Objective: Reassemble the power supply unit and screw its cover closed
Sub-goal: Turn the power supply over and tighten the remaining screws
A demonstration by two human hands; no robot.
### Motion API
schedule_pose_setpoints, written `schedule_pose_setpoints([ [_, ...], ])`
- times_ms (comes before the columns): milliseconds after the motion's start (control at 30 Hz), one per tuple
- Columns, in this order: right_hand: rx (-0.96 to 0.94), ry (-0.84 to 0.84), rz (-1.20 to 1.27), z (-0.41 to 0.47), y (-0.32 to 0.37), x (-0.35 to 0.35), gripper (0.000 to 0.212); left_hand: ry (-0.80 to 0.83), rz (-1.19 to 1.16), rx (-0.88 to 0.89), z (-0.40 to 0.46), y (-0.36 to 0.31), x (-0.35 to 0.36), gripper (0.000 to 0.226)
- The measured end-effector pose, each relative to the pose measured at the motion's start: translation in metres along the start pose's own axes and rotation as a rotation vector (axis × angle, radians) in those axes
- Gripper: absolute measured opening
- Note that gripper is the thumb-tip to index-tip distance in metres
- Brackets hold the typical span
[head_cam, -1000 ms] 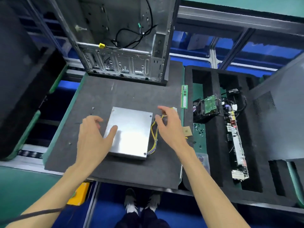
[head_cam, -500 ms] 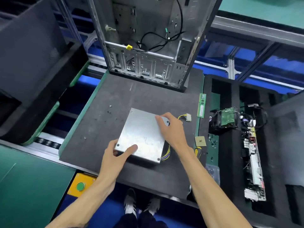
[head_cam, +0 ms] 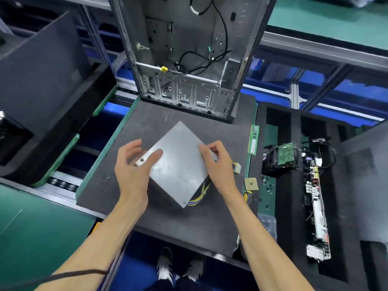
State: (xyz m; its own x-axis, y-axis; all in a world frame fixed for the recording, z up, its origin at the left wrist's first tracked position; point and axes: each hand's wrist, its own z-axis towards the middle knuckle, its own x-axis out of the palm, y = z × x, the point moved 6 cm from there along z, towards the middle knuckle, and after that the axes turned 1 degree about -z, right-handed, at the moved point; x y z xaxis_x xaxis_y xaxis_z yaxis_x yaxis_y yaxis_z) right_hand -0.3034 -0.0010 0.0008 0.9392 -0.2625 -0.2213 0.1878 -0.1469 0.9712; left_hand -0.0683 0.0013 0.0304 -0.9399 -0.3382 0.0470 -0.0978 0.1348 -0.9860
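The power supply unit (head_cam: 178, 162), a silver metal box with its plain cover facing up, sits turned like a diamond on the dark foam mat (head_cam: 189, 223). Yellow and purple wires (head_cam: 201, 196) spill from its lower right side and end in a white connector (head_cam: 236, 167). My left hand (head_cam: 134, 164) grips the unit's left corner, thumb lying on the cover beside a screw hole. My right hand (head_cam: 216, 164) holds the right corner with fingers curled over the edge.
An open computer case (head_cam: 189, 59) stands upright at the mat's far edge. A green memory stick (head_cam: 253, 139) and a square processor chip (head_cam: 251, 183) lie right of the mat. The black foam tray (head_cam: 294, 206) on the right holds a fan assembly (head_cam: 281, 158), a circuit board (head_cam: 317, 208) and small screws (head_cam: 267, 184).
The unit has been turned counter-clockwise from nearly square to a diamond orientation. Both hands shifted from the top and near corner to its left and right corners. The camera moved closer.
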Motion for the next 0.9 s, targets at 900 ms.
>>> schedule_pose_setpoints([
  [900,0.329,0.194,0.579,0.023,0.042,-0.014,0.058,0.441,-0.196,-0.174,0.09,-0.057,0.049,0.044],
])
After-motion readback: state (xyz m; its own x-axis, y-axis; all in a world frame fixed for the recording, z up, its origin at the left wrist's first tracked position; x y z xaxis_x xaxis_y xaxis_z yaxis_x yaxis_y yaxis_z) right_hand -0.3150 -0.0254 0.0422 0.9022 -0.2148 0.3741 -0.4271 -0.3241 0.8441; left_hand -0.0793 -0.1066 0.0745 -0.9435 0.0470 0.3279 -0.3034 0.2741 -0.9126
